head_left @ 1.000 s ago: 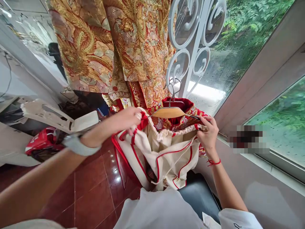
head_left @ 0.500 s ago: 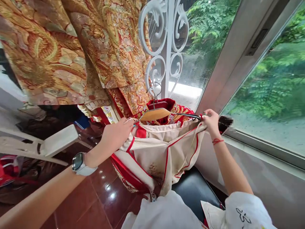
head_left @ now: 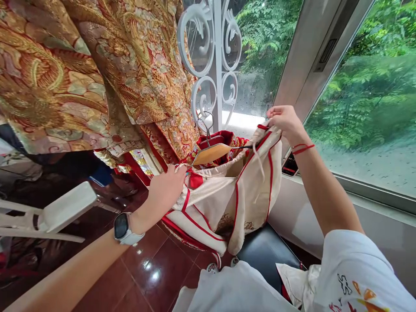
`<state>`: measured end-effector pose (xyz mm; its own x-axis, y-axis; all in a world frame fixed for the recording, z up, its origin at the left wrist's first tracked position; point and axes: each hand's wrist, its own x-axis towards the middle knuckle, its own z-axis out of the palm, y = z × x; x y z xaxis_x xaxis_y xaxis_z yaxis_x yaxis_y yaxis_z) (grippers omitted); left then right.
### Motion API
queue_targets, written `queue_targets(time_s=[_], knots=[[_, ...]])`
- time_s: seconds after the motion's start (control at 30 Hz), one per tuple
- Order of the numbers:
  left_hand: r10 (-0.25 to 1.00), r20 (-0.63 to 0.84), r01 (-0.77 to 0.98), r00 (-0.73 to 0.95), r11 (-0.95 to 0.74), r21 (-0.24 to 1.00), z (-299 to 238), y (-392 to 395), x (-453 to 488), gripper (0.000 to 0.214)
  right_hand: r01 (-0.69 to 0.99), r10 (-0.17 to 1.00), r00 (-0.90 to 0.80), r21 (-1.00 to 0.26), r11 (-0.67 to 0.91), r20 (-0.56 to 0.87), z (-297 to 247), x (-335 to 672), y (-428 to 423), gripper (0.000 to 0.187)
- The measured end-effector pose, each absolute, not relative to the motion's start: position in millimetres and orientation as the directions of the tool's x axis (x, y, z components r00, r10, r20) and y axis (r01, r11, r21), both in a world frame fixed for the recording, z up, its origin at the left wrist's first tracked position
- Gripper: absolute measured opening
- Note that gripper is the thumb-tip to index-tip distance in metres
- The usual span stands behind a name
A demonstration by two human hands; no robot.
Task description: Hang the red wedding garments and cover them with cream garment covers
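Observation:
A cream garment [head_left: 256,186] with red piping hangs between my hands, its lining showing and its waistband partly over a clothes hanger [head_left: 212,154] with a flat wooden-coloured middle. My left hand [head_left: 167,186], wearing a watch, is closed round the waistband at the hanger's left end; its fingertips are partly hidden. Higher up on the right, my right hand [head_left: 286,123] pinches the garment's other top corner, above the hanger's dark right arm. A thin pale tie dangles below that hand. Behind the hanger is a red embroidered garment [head_left: 238,141] on another hanger.
Gold and red embroidered clothes [head_left: 133,65] hang at the upper left, beside a white scrolled metal stand [head_left: 217,65]. A phone [head_left: 289,166] leans by the window sill. A black seat [head_left: 266,251] is below, and a white chair [head_left: 66,208] stands left.
My right hand has risen, lifting the garment's right corner off the hanger's right arm. My left hand keeps its hold at the left end. The view has shifted slightly to the right.

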<state>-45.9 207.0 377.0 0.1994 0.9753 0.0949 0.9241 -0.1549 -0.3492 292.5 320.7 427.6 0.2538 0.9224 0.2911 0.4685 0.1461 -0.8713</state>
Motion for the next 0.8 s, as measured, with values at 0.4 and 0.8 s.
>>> queue_targets(time_s=[0.4,0.8], knots=[[0.989,0.131,0.986,0.066,-0.085,0.144,376,218,-55,0.041,0.765,0.734,0.064,-0.505,0.4,0.677,321,221,242,0.028],[0.775,0.583,0.692,-0.243,-0.282,0.664,390,206,-13,0.049,0.483,0.671,0.274,-0.702,0.523,0.689,355,169,250,0.02]])
